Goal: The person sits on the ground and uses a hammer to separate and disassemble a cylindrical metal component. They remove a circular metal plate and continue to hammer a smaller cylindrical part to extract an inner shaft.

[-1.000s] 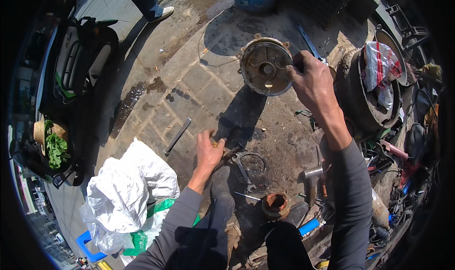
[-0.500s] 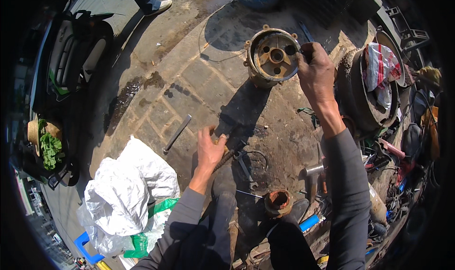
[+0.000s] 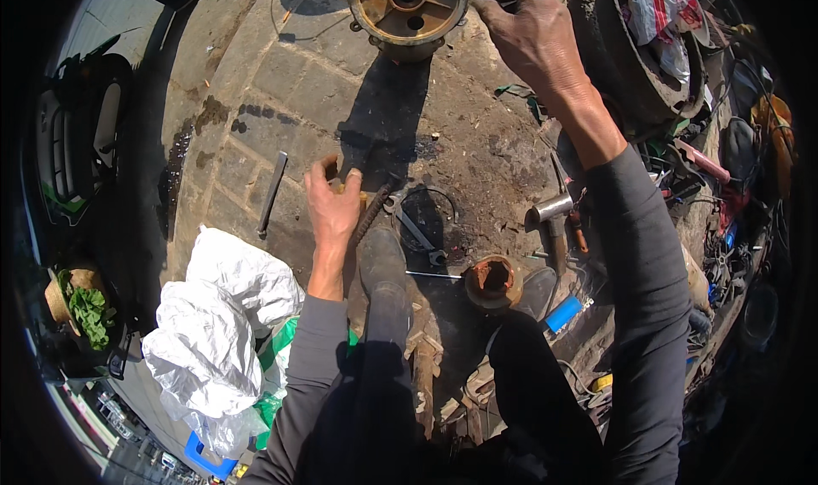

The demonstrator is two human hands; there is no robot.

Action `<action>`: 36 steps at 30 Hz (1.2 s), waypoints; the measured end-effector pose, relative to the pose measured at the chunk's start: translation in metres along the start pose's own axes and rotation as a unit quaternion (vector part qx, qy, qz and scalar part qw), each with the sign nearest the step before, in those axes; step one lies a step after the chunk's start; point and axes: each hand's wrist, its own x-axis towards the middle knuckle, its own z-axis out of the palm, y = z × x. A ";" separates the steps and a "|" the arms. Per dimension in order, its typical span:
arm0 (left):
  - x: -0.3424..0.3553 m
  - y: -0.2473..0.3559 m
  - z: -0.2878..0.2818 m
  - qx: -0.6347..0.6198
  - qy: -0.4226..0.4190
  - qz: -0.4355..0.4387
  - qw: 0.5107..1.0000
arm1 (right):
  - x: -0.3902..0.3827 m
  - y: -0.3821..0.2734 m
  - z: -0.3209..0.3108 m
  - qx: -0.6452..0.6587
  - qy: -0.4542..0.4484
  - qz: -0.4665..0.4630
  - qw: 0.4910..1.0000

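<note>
A round metal housing (image 3: 400, 40), rusty with holes in its face and lugs around its rim, stands upright at the top. Just right of its rim is my right hand (image 3: 537, 42), fingers apart and curved, with nothing visible in them. My left hand (image 3: 332, 208) hovers lower left, thumb and fingers spread around nothing I can see. Beside it a rusty ribbed rod (image 3: 368, 217) slants by my shoe. A spanner (image 3: 417, 229) lies right of the rod. Between my feet stands a short rusty metal cylinder (image 3: 493, 282), its open top reddish inside.
A hammer (image 3: 554, 217) lies on the right, near a large drum (image 3: 592, 25) and scattered tools. On the left are a flat metal bar (image 3: 273, 191), a crumpled white sack (image 3: 204, 340) and a parked vehicle with a straw hat (image 3: 56, 302) and green leaves.
The whole view has shifted, moving the housing up and left in the picture. My right hand's fingers have spread, and it sits slightly off the rim. My left hand stays near the rod.
</note>
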 end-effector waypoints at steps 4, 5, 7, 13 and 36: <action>-0.004 0.002 0.005 -0.002 -0.023 0.001 1.000 | -0.087 0.006 -0.043 0.070 -0.079 0.009 0.994; -0.006 0.005 0.006 0.000 -0.031 0.007 1.000 | -0.120 0.006 -0.056 0.062 -0.145 0.076 0.985; -0.013 0.013 0.011 -0.048 -0.071 -0.003 0.996 | -0.187 0.004 -0.075 0.092 -0.239 0.203 0.945; -0.053 0.049 0.031 -0.099 -0.271 0.012 0.957 | -0.357 -0.012 -0.112 0.158 -0.340 0.472 0.798; -0.191 0.082 0.103 0.049 -0.495 0.277 0.822 | -0.442 0.003 -0.111 0.252 -0.192 0.590 0.743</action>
